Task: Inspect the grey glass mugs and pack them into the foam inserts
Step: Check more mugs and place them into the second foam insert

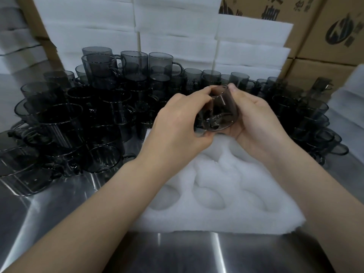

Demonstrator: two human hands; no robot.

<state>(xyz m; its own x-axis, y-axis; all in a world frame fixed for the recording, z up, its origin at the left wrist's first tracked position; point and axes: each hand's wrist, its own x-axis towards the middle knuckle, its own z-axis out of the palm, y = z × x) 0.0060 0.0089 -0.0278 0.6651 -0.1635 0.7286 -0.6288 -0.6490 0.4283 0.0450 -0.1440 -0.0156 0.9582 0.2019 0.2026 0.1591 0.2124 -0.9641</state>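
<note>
Steel tabletop (177, 253) is lying closest, bare and gleaming, and the two forearms are reaching over it towards 12 o'clock. Just beyond, the foam insert (216, 219) is sitting flat on it, its round pockets (208, 196) showing no glass in them.

The grey mug (218, 111) is hanging in the air over the insert's far edge, held between both hands. The left hand (177, 125) is gripping it from 9 o'clock, thumb and fingers curled round its side. The right hand (254, 123) is cupping it from 3 o'clock, thumb up near the rim. Its long axis is running roughly from 6 to 12 o'clock and tipping: the base is facing the camera and the rim is pointing away. This looks like the inspection step.

The open pockets are lying at 6 o'clock from the mug and below it, so packing probably means righting the glass and lowering it towards the body. Both hands are equally near.

Stacked mugs (98, 91) are crowding the table from 9 through 12 to 3 o'clock, some touching the insert's far edge; a wide elbow swing could knock them. Nothing is blocking the pockets themselves. Foam sheets (177, 36) and cardboard boxes (325, 26) are standing piled behind, at 12 and 1 o'clock.
</note>
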